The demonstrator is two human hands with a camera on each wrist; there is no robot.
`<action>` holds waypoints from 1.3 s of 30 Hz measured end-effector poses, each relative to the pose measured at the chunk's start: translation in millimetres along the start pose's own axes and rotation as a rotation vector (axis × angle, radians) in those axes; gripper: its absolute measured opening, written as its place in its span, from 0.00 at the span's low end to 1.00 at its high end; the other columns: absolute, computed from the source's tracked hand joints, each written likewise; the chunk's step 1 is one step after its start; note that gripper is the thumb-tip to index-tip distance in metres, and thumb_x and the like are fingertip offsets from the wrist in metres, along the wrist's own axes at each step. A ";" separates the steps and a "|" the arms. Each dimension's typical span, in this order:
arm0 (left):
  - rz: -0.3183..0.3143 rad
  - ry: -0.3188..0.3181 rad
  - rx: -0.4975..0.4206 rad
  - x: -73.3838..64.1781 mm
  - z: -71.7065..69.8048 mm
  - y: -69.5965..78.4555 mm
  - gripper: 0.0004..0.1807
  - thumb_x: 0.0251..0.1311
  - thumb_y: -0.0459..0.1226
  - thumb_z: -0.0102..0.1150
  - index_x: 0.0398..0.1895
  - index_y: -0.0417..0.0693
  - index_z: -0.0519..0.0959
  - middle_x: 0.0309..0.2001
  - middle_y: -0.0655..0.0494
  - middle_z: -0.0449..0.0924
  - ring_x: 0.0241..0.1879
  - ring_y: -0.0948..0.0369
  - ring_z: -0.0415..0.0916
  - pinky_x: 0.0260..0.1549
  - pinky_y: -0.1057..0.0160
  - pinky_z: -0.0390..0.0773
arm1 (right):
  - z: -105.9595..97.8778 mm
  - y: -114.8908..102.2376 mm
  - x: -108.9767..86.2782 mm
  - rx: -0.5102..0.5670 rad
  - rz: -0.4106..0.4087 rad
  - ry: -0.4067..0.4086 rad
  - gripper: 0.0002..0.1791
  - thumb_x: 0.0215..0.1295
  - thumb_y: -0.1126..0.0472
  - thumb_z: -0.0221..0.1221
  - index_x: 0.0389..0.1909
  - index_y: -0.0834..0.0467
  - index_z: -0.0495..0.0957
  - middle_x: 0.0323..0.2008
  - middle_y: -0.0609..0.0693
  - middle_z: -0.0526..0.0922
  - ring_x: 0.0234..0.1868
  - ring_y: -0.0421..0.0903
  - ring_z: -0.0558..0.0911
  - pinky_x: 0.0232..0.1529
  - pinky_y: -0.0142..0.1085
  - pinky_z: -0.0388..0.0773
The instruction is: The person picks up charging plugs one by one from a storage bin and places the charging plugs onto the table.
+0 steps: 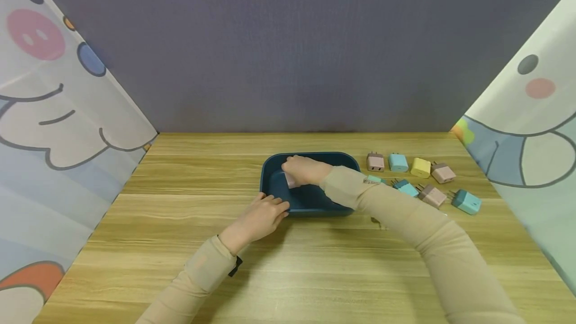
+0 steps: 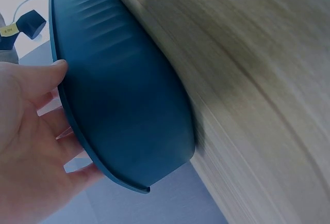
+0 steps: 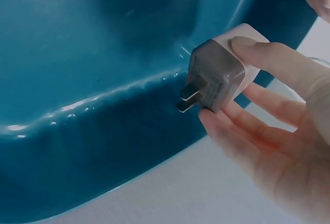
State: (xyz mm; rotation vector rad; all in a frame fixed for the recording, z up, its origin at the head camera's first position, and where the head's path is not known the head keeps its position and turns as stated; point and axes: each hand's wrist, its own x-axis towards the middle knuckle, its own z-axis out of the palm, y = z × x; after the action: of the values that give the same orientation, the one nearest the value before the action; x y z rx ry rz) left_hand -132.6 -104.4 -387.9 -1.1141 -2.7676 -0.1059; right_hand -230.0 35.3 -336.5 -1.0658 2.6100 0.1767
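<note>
A dark blue plastic bin (image 1: 321,208) sits on the wooden table. My left hand (image 1: 263,214) grips its near left corner; in the left wrist view the thumb (image 2: 54,74) lies outside the rim and the fingers reach over to the inner side. Inside the bin's left part, my right hand (image 1: 306,170) holds a pink charger plug (image 1: 290,180). In the right wrist view the thumb and fingers pinch this charger plug (image 3: 224,66) by its sides, with its brown prong face and two metal prongs pointing away from the palm, close to the bin's wall (image 3: 124,126).
Right of the bin lie several charger plugs: pink ones (image 1: 375,162), blue ones (image 1: 398,162) and a yellow one (image 1: 420,167). The right forearm partly covers a green one (image 1: 374,179). A grey wall (image 1: 306,64) stands behind the table, with cartoon-printed curtains (image 1: 76,114) on both sides.
</note>
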 end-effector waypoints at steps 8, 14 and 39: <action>0.000 0.005 0.002 0.4 2.3 -0.2 0.03 0.59 0.40 0.53 0.31 0.51 0.74 0.29 0.59 0.77 0.26 0.62 0.69 0.28 0.65 0.57 | 1.0 2.1 -13.9 -0.019 -0.027 0.027 0.23 0.53 0.63 0.62 0.51 0.61 0.71 0.48 0.57 0.74 0.48 0.51 0.74 0.49 0.38 0.69; -0.004 -0.001 -0.002 0.1 2.8 -0.6 0.03 0.59 0.40 0.53 0.32 0.52 0.74 0.30 0.59 0.77 0.27 0.61 0.70 0.29 0.64 0.59 | 0.2 2.0 -24.6 -0.019 -0.034 0.037 0.22 0.52 0.63 0.63 0.50 0.61 0.72 0.45 0.56 0.75 0.45 0.50 0.74 0.46 0.36 0.71; -0.009 -0.006 0.000 -0.5 3.2 -1.3 0.03 0.59 0.40 0.52 0.32 0.52 0.73 0.29 0.60 0.76 0.26 0.62 0.68 0.30 0.63 0.60 | 1.3 17.8 -63.1 -0.005 -0.006 0.056 0.22 0.55 0.58 0.61 0.51 0.61 0.71 0.51 0.59 0.72 0.51 0.52 0.72 0.46 0.38 0.71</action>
State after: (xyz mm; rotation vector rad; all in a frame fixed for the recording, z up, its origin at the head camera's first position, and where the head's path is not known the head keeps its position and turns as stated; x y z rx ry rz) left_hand -133.5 -105.2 -391.1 -1.1036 -2.7782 -0.1031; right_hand -199.8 90.0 -316.8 -1.0955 2.6569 0.1540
